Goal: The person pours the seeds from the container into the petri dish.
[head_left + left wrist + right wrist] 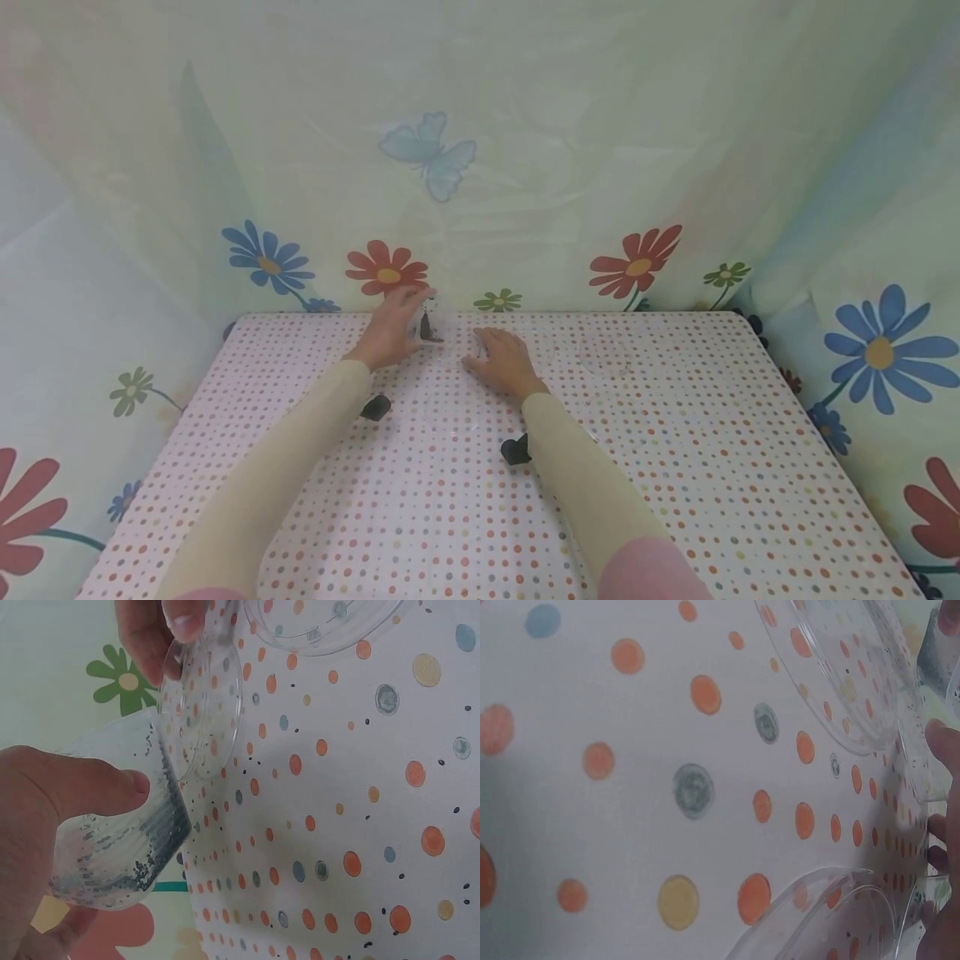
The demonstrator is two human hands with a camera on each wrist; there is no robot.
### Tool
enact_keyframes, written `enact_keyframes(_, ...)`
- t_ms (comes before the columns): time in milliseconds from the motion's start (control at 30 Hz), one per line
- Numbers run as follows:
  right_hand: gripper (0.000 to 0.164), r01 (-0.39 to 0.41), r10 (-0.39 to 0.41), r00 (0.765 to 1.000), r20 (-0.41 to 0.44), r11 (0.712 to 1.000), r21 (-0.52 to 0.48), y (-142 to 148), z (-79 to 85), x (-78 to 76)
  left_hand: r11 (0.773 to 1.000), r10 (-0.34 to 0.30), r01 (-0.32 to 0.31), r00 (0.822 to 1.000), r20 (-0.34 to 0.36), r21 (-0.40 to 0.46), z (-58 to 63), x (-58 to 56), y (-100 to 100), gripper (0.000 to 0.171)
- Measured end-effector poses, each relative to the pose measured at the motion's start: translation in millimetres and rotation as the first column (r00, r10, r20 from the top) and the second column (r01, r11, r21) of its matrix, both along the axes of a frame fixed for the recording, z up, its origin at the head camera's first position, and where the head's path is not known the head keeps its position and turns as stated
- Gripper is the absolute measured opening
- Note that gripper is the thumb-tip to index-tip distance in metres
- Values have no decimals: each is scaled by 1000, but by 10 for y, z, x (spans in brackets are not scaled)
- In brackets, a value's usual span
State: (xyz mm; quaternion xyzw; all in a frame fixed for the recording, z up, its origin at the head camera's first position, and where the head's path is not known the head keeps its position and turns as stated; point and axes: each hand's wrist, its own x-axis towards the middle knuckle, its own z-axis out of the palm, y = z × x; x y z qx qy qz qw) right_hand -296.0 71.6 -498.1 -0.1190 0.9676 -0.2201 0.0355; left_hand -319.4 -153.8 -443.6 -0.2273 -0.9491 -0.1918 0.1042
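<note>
My left hand (393, 327) grips a clear container (120, 825) with dark grains inside, many along its lower edge. The left wrist view shows it tilted, my thumb pressed on its side. Facing it, my right hand (504, 362) has its thumb and fingers at the rim of a clear round dish (202, 705), apparently holding it near the back edge of the table. In the right wrist view, that hand shows only partly at the right edge, and the container (936, 660) is cut off at the upper right.
More clear round dishes lie on the dotted tabletop (675, 467): one dish (840, 675) in the upper right wrist view, another dish (817, 930) at its bottom. A faint dish (603, 358) sits right of my hands. A flowered curtain (540, 167) hangs behind the table.
</note>
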Motion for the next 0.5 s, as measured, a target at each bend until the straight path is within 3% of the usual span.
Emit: enact_keyframes(500,63,-2,2,1000,-19,1000,-20,8,-8,9,994,-20,19,1000,-16,-106,74,57,38,91)
